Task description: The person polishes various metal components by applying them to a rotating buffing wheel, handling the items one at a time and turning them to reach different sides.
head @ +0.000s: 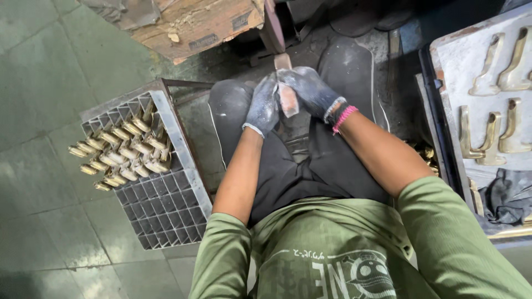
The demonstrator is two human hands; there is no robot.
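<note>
Both my hands wear dusty grey gloves and meet above my knees. My left hand (262,107) and my right hand (310,91) are wrapped around a narrow flat piece (287,98) with a reddish-brown face; its top end sticks up above the fingers. A pink band circles my right wrist. I sit with dark trousers and a green shirt.
A grey plastic grid crate (166,205) stands on the green floor at my left, with several brass parts (122,152) lying across it. At right, a pale tray (460,61) holds curved brass handles (487,138). A worn wooden block (194,22) sits ahead.
</note>
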